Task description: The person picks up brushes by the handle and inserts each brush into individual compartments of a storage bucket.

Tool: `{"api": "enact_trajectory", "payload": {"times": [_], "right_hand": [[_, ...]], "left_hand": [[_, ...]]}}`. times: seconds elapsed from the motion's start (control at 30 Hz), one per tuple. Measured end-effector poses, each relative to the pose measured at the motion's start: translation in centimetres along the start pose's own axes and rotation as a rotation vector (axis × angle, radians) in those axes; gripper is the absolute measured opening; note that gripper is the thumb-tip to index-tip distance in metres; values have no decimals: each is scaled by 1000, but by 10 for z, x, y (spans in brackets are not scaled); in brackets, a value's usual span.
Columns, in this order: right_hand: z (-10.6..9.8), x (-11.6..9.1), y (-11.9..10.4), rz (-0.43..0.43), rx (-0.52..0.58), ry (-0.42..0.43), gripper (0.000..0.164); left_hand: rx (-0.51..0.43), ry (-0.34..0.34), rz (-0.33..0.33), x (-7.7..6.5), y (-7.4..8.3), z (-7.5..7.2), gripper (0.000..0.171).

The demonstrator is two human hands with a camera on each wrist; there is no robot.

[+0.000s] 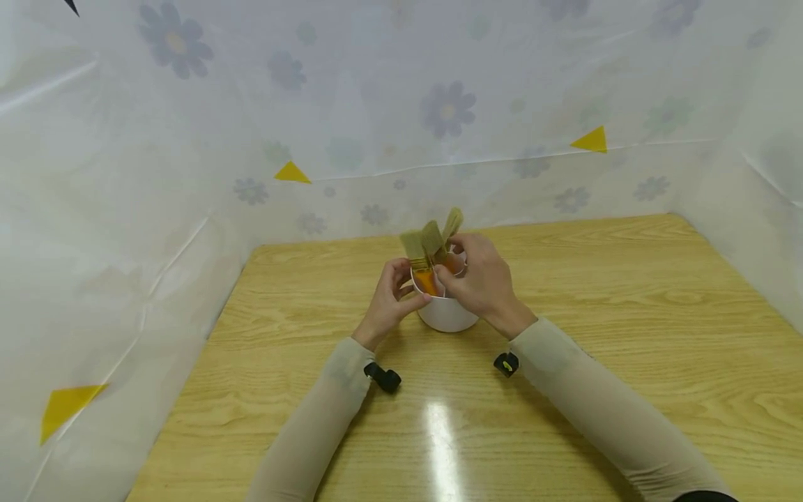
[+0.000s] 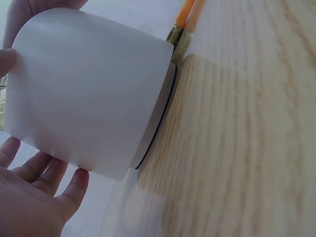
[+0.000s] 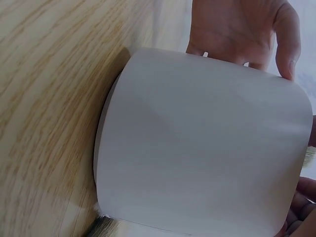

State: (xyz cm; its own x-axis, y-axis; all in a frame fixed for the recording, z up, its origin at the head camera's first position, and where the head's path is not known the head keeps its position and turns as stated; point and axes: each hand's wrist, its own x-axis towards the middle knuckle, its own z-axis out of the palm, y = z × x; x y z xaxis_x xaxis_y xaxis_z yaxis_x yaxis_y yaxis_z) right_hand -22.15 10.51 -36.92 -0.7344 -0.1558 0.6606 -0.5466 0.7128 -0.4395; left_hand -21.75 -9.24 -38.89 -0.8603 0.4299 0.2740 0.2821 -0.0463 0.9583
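A white round pot (image 1: 448,315) stands upright on the table with several flat paintbrushes (image 1: 431,239) in it, their pale bristles up and orange handles down. My left hand (image 1: 390,300) holds the pot at its left side, thumb near the front rim; in the left wrist view its fingertips (image 2: 76,190) touch the smooth wall. At the pot's mouth, my right hand (image 1: 482,274) pinches a paintbrush (image 1: 453,222) at the right, thumb and fingers reaching among the brushes. The pinched handle is mostly hidden by the hand and pot.
Beside the pot, low by the wooden table (image 1: 301,376), the left wrist view shows another orange-handled brush (image 2: 183,17). Flower-patterned white sheeting (image 1: 376,104) hangs behind the table and along the sides, with yellow triangular patches (image 1: 293,173) on it.
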Motion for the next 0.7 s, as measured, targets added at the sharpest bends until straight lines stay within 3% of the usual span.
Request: {"api": "enact_trajectory", "payload": {"times": [0.7], "right_hand": [[-3,-2,3,-13,18,-9,36]], "left_hand": [[-4,5,-13,1,-1,-1,62]]}}
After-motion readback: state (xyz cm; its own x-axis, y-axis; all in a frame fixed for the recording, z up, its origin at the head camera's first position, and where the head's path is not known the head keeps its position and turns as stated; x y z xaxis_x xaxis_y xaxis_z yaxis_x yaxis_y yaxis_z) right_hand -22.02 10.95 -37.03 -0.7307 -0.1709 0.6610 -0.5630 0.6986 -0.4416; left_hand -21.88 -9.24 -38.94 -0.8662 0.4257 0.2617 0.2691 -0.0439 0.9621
